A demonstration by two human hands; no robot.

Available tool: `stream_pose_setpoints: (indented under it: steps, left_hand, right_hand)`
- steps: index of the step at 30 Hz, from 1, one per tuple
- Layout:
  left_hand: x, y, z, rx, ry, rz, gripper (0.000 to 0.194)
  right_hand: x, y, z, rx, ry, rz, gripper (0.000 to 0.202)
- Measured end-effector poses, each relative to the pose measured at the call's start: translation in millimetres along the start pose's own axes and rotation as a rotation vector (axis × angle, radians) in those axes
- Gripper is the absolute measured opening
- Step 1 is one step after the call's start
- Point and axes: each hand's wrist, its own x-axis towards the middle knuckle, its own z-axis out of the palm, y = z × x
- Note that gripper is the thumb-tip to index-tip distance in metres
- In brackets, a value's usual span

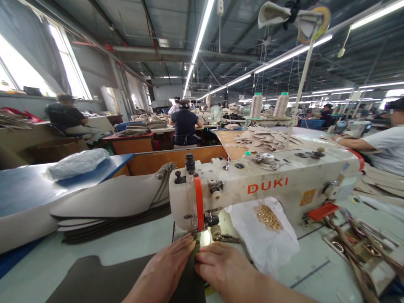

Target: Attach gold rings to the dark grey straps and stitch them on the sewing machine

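Observation:
A dark grey-brown fabric piece [109, 280] lies on the pale sewing table, its narrow edge running up beneath the presser foot of a white sewing machine [233, 181]. My left hand [166, 267] is closed on the fabric just left of the needle area, fingers pressed together and pointing at the foot. Across the narrow strip, my right hand [224, 265] has its fingers curled at the fabric's right edge, close to the foot. The thumbs and the exact grip are partly hidden. A small lamp lights the stitching spot.
Stacked grey panels [110, 198] lie to the left. Right of the needle, a white plastic bag [261, 240] bears gold metal rings [268, 216]. A tray [362, 248] with straps and rings stands at right. Thread cones [256, 106] and several co-workers are beyond.

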Motion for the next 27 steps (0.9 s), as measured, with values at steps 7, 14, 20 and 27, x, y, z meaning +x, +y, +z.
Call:
stream_pose_setpoints:
  steps: [7, 14, 20, 27]
  left_hand:
    - [0.5, -6.3, 4.4, -0.047, 0.042, 0.006, 0.032]
    - [0.2, -8.1, 8.3, -0.017, 0.054, -0.05, 0.031]
    - [2.0, -5.7, 7.2, 0.003, 0.129, 0.059, 0.031]
    - [3.7, -2.0, 2.0, 0.031, 0.103, 0.025, 0.035]
  right_hand:
    - [2.4, 1.4, -1.9, -0.009, -0.018, 0.031, 0.002]
    - [6.7, 1.4, -3.1, -0.002, -0.007, 0.048, 0.007]
    - [6.0, 0.5, -2.7, 0.002, -0.016, 0.037, 0.004]
    - [5.6, -0.7, -2.1, 0.035, -0.004, 0.066, 0.007]
